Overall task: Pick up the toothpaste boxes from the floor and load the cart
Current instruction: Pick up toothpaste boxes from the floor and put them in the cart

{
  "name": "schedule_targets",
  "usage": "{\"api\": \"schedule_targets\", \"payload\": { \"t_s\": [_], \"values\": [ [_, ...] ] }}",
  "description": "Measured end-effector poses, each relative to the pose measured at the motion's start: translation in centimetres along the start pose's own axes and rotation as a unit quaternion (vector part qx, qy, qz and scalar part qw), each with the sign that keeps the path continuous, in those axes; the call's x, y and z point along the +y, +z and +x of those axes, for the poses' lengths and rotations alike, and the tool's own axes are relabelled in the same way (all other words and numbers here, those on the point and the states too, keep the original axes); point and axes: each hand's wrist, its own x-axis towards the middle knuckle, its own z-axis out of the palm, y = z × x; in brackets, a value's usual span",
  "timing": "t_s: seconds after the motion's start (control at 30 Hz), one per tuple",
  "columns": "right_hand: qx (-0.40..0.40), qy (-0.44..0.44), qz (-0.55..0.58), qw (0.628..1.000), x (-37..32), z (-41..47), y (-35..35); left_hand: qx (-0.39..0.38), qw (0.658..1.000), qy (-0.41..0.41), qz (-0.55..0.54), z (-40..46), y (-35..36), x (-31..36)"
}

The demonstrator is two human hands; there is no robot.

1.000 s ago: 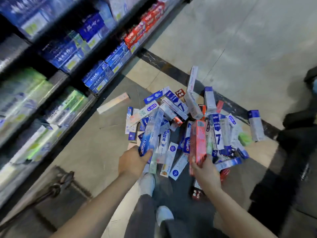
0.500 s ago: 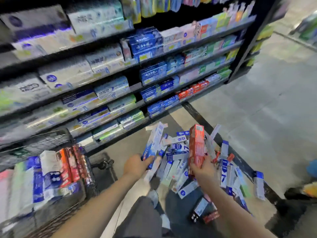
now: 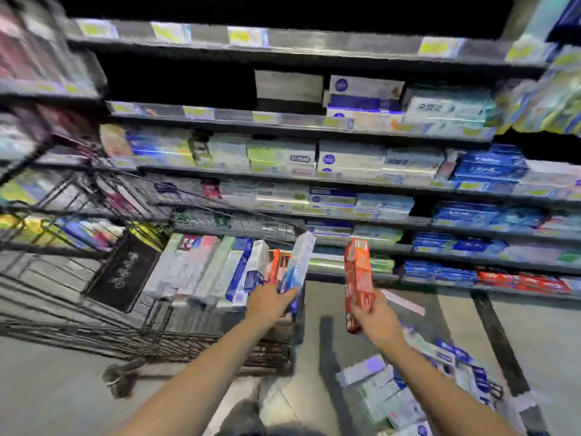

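Note:
My left hand (image 3: 270,305) grips a blue and white toothpaste box (image 3: 298,265) by its lower end, held upright at the right end of the black wire cart (image 3: 195,344). My right hand (image 3: 375,319) holds a red toothpaste box (image 3: 358,281) upright, a little to the right of the cart. Inside the cart stand several toothpaste boxes (image 3: 217,269) in a row, white, blue and red. A heap of toothpaste boxes (image 3: 405,394) lies on the floor at the lower right, under my right forearm. The view is blurred.
Dark store shelves (image 3: 314,180) stocked with toothpaste boxes fill the background behind the cart. A cart wheel (image 3: 121,380) rests on the grey floor at lower left. A dark floor strip (image 3: 500,341) runs along the right. My shoe shows at the bottom edge.
The view has swung up and left, away from the floor heap toward the cart. Both hands have lifted their boxes, and the left hand now sits at the cart's end.

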Motion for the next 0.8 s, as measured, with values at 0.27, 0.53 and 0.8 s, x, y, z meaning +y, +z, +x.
{"api": "schedule_targets", "payload": {
  "t_s": [0.27, 0.53, 0.8],
  "values": [
    [-0.05, -0.005, 0.013, 0.999, -8.9, 3.4, 10.8, -0.04, 0.997, -0.067, -0.028, 7.8, -5.3, -8.1],
    [-0.069, 0.086, -0.069, 0.992, -10.7, 6.7, 16.7, -0.128, 0.985, -0.089, -0.071, 13.6, -3.8, -10.2],
    [-0.083, 0.134, -0.123, 0.98, -8.0, 13.8, 21.1, -0.148, 0.978, -0.122, -0.081, 18.8, 2.0, -8.9]
  ]
}}
